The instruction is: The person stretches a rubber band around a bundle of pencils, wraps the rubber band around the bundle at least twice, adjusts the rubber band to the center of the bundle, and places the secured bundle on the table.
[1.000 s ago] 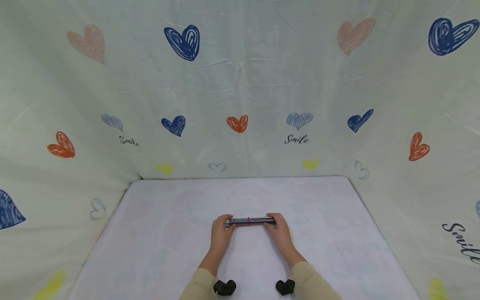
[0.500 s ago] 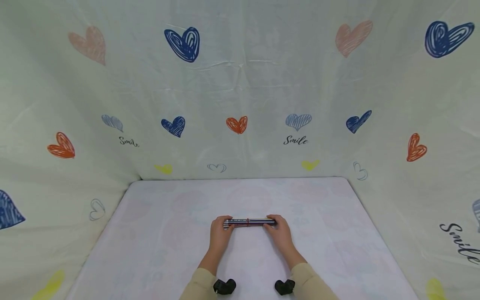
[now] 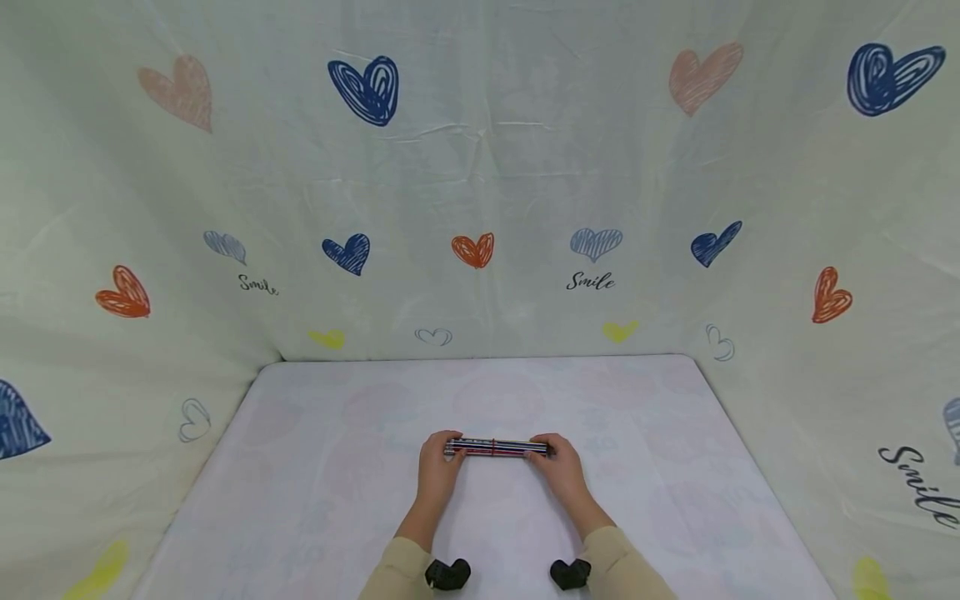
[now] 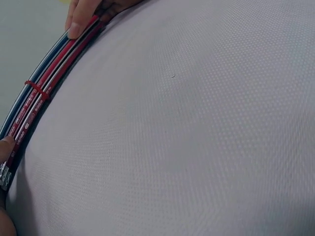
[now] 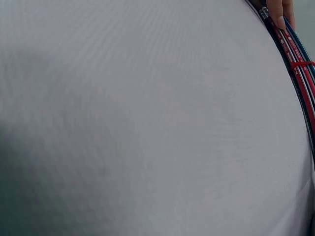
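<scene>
A bundle of striped pencils (image 3: 480,447), red, blue and dark with silver lines, lies crosswise between both hands. A red rubber band (image 4: 37,90) circles its middle. At the left end, with the metal ferrules (image 4: 5,176), my left hand (image 3: 438,471) grips the bundle, thumb on the near side and fingers on the far side. My right hand (image 3: 561,471) pinches the other end in the same way. The right wrist view shows the left hand's fingertips (image 5: 281,22) over the ferrule end; the right hand itself is out of that view.
The bundle is low over a white table (image 3: 337,500) with faint pastel print. A pale curtain (image 3: 480,167) with hearts and "Smile" lettering surrounds its back and sides. Black heart-shaped pieces (image 3: 448,574) sit by both wrists, at the beige sleeves (image 3: 626,562).
The pencil bundle has shifted slightly left and turned a little, with more red showing on its near side. Both hands keep their hold on its ends. The head view has tilted slightly.
</scene>
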`<state>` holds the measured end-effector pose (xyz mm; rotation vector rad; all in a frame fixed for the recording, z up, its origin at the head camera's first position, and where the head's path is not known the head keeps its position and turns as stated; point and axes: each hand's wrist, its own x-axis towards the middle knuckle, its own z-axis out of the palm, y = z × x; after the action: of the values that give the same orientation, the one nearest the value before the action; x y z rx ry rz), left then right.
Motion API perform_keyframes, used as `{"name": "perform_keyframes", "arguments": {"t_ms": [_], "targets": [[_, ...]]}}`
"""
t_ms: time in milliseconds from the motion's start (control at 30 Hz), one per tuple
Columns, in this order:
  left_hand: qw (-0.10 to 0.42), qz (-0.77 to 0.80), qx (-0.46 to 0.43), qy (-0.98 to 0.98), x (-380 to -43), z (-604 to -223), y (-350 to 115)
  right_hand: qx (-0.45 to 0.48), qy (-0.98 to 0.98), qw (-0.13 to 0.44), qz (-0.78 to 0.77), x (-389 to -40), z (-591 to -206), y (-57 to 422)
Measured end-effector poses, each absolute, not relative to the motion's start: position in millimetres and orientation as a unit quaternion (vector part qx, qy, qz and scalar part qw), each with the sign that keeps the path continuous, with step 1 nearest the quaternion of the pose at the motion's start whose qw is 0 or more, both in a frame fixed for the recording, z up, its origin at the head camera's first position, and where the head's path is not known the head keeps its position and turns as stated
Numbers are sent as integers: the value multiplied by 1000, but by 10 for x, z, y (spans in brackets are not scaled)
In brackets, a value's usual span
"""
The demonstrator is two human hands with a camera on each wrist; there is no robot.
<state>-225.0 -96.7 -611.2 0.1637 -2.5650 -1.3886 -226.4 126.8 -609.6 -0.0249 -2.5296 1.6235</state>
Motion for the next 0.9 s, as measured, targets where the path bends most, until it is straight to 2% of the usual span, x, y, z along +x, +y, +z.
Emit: {"name": "perform_keyframes", "arguments": {"t_ms": [233,633,900], "targets": [[107,-476,51,-872,-2248,-6088,-964,23,-860,118,497,-2294,-6111,1266],[105,-507,97,-850,-2240,-6094,-975,16,-852,101,514,-2297,-6124,1271],[103,-529,68,-839,-2255,-6118,-1012,34,-837,89,539,-2311,-6133,1317]]}}
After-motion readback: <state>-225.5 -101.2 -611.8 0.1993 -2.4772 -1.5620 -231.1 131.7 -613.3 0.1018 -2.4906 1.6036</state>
